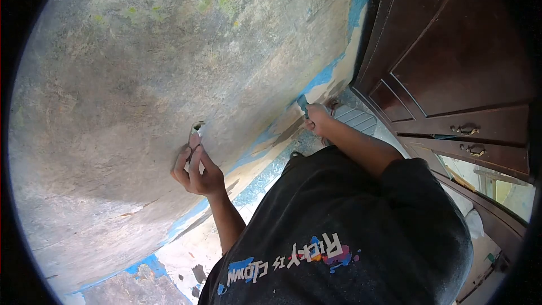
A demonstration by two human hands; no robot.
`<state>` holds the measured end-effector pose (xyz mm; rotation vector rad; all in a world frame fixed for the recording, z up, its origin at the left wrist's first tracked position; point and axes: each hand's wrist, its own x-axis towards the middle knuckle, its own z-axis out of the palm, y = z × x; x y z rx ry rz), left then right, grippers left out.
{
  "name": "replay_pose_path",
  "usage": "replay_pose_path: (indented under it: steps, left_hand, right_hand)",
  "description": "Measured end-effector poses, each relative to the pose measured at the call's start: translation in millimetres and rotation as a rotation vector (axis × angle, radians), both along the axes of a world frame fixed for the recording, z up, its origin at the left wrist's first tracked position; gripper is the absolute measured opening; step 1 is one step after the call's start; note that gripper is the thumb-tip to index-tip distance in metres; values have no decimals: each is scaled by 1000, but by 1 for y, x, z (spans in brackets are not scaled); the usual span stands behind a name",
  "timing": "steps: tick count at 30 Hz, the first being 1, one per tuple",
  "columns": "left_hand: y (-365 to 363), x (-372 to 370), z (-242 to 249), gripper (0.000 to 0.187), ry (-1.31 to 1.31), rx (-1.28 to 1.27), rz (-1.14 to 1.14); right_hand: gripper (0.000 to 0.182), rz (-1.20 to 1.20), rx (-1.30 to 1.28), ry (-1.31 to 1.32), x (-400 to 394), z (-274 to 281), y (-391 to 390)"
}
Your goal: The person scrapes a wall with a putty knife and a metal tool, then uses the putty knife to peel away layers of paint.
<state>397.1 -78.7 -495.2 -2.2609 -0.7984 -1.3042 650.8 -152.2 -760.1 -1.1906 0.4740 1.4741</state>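
My left hand [199, 174] is raised in front of the bare grey wall [130, 79], its fingers closed on a small flat piece [196, 136]. That piece is pinkish grey with a dark green and white tip; I cannot tell its kind. Further right, my right hand [319, 120] grips a scraper [303, 103]. The scraper's flat blue-grey blade points up and left, its tip right at the blue paint strip [322, 79] along the wall's lower part. Most of the scraper's handle is hidden in the fist.
A dark wooden cabinet [457, 51] with brass drawer handles [467, 130] stands close on the right. Behind my right forearm lies a grey ribbed thing [357, 118]. Pale floor with dark flakes [199, 274] shows at the lower left. Patchy blue paint [149, 265] edges the wall there.
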Motion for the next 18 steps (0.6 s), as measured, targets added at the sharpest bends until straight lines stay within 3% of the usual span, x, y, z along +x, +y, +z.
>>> replay_pose_path:
  steps: [8, 11, 14, 18]
  left_hand:
    - [-10, -6, -1, 18, -41, -25, 71]
    - [-17, -7, -5, 17, -34, -47, 93]
    - [-16, -5, -2, 17, -31, -34, 85]
    - [-19, -8, -4, 17, -24, -53, 95]
  right_hand:
    - [15, 78, 57, -11, 3, -16, -3]
    - [13, 102, -56, -14, 3, -42, 5]
    - [13, 75, 73, 12, 1, -21, -1]
    - [14, 120, 18, -67, 3, -20, -4]
